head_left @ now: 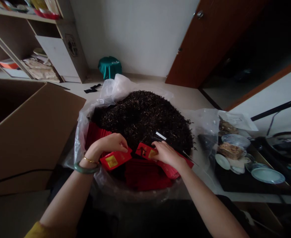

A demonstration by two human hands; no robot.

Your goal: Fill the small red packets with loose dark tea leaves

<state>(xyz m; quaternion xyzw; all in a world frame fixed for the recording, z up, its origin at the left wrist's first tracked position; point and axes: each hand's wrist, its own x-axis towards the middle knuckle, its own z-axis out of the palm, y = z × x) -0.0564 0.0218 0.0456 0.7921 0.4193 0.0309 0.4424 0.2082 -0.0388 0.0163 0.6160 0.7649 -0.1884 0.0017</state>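
Pinching flat rect. red packet (117, 159) w/ L hand (113, 142), gripping 2nd packet (143, 151) w/ R hand (165, 153), nr wiry dark leaves (145, 114).

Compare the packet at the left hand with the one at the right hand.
Tilt: the left packet rises toward its right end in the view; the right packet drops toward its right.
Label: the left packet's gold patch is in plain view; the right packet's is partly behind the right hand.
Surface: the right packet shows dark marks, possibly leaf bits; the left packet shows none as plain.
Shared: both are red with gold.
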